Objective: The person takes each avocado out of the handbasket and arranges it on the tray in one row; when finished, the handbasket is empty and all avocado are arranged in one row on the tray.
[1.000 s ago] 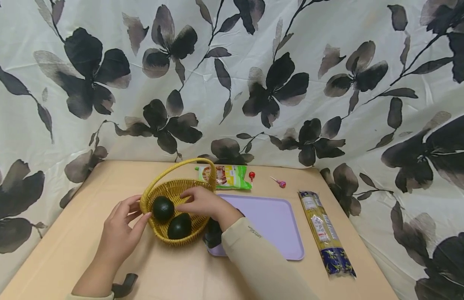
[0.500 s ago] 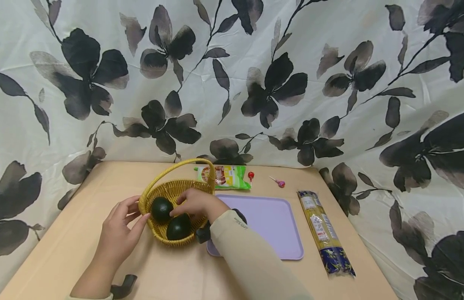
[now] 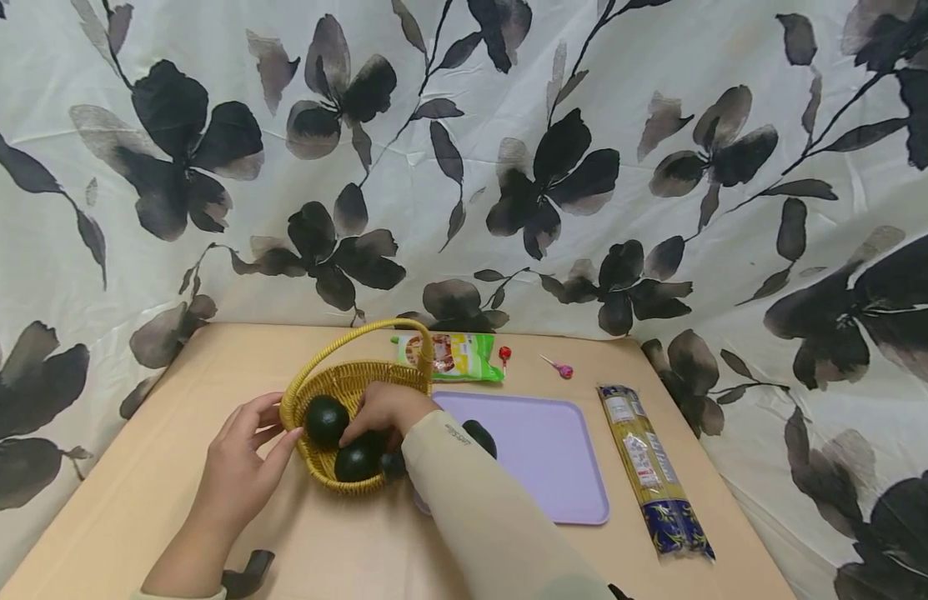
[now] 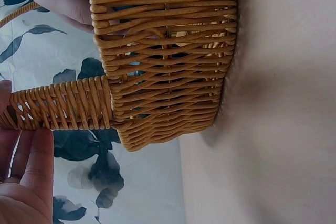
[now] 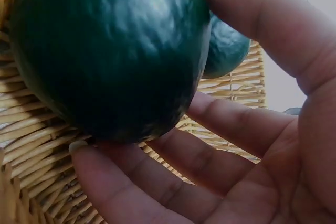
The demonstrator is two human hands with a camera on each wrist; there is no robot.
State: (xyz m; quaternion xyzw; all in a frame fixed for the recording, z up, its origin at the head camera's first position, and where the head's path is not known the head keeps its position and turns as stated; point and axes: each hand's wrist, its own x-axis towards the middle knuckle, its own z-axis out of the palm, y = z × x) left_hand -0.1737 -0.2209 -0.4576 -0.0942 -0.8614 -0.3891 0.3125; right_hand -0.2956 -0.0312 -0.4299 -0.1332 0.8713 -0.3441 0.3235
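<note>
Basket (image 3: 336,385) sat at 10 o'clock of the purple tray (image 3: 554,467), w/ two dark green fruits in it. My right hand (image 3: 384,408) reached in, fingers (image 5: 210,171) curled round the near fruit (image 3: 356,461) to get purchase. My left hand (image 3: 242,450) lay flat-fingered vs the rim at 9 o'clock, steadying the basket so it wouldn't slide

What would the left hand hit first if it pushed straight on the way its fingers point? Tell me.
The left hand would probably meet the wicker basket first: its fingers already reach the near rim beside the handle base.
</note>
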